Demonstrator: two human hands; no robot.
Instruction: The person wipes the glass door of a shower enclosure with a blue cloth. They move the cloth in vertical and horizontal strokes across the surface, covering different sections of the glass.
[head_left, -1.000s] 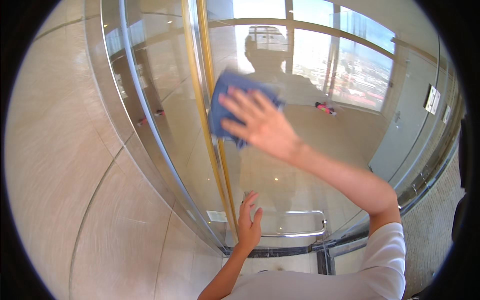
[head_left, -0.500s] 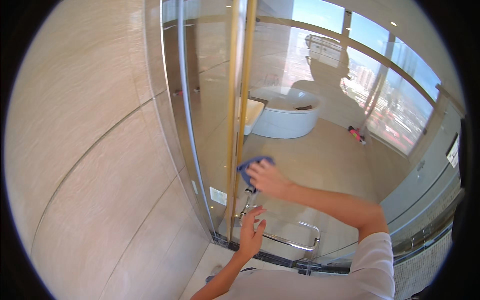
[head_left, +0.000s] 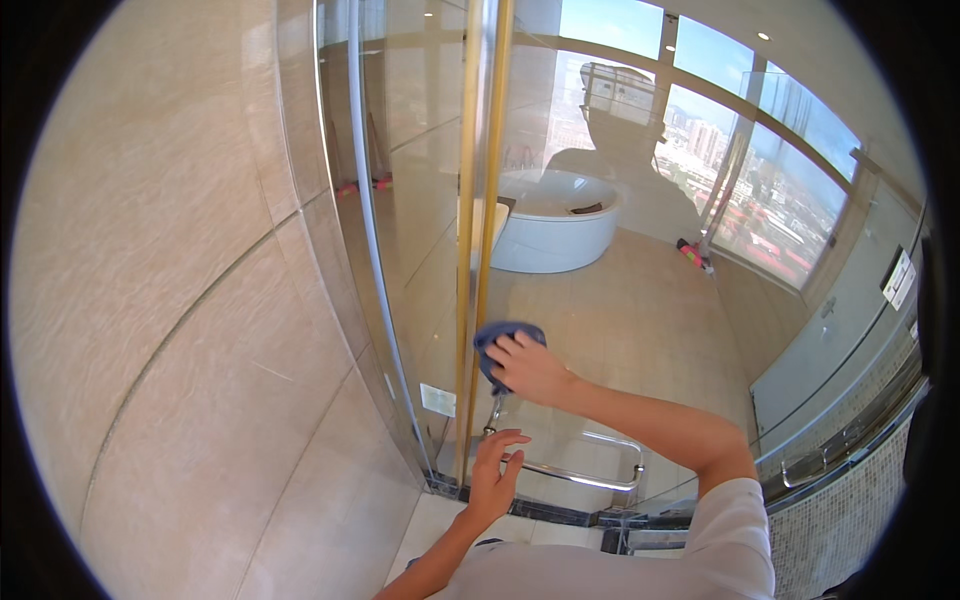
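Blue cloth (head_left: 487, 340): brought down from high on the glass a second ago to a spot low on the glass pane (head_left: 630, 320), just above the metal handle (head_left: 575, 477); the view has swung too, and a white tub (head_left: 555, 245) now shows in or through the glass.
Right hand (head_left: 535, 372): fingers bent over the bunched cloth and partly closed on it, palm toward the glass, forearm reaching in from the right.
Left hand (head_left: 490, 485): fingers loosely curled, nothing seen in its hold, raised beside the handle; whether the fingertips touch metal cannot be told.
Wiping at the pane: apparently mid-job, the cloth working the area where glass meets handle.
Next stroke: would likely call for light, even pressure and a turn of the wrist to take the cloth around the fitting without snagging it.
Gold-coloured strip (head_left: 497, 120): upright, close by the cloth's left side, a likely limit to travel that way.
Handle bar: juts below the right hand, leaving little room for a straight downward sweep.
Bare glass: the widest open room, above and to the right of the cloth.
Dark sill (head_left: 560, 513): closes off the pane at the bottom, beyond the left hand.
Stone-look wall (head_left: 200, 220): fills the left side, well apart from the cloth.
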